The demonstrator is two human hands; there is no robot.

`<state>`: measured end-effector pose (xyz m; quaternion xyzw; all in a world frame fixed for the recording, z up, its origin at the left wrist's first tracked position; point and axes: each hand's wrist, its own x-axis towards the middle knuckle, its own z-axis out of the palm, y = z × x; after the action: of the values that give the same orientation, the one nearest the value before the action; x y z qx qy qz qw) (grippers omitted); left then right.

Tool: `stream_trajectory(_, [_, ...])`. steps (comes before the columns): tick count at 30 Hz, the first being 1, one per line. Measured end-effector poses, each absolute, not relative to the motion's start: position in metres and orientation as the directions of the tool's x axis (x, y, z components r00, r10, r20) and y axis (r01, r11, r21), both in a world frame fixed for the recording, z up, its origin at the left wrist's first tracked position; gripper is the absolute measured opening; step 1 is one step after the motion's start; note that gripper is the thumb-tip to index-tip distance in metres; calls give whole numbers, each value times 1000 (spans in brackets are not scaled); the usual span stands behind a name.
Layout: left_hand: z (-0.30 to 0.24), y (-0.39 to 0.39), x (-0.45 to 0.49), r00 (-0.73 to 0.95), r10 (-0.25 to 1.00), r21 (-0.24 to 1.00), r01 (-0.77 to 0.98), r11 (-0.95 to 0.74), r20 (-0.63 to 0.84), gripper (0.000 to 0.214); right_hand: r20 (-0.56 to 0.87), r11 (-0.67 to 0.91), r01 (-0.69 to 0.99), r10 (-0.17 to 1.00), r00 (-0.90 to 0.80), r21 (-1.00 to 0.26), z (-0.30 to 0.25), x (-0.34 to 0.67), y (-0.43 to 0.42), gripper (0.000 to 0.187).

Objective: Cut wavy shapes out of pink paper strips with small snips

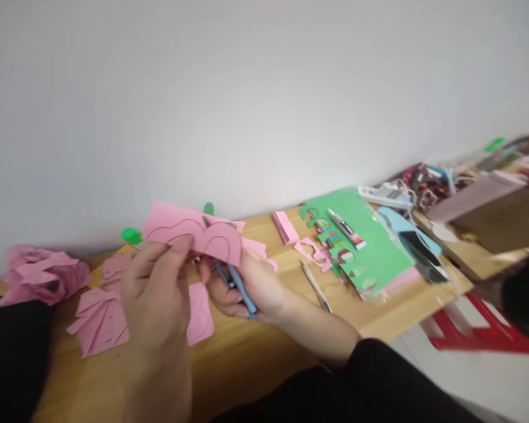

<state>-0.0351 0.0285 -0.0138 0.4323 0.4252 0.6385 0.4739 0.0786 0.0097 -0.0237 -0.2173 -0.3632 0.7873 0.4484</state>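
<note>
Scissors (237,281) into pink paper (194,233), held up over the counter (264,346).

Left hand (156,288) pinching the pink paper by its lower edge, thumb up front, keeping the pencilled curve facing up and in plain sight. Right hand (251,288) closed round blue-handled scissors, blades tucked under the sheet, seemingly to follow that line. Cut pink shapes (99,320) lying below on the counter, crumpled pink scraps (42,273) pushed off left. Further right, clear of the cutting: green sheet (370,247), glue tube (346,229), small pink stack (285,227).
</note>
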Motion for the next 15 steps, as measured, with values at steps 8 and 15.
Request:
stream_trajectory(8, [-66,4,-98,-257,966,993,-118,-3,-28,15,-368,-179,668,917,-152,-722,-107,116,-78,34])
stream_trajectory(15, [-99,-48,-106,78,935,935,118,335,-345,22,-275,-151,901,961,37,-407,-103,124,-69,28])
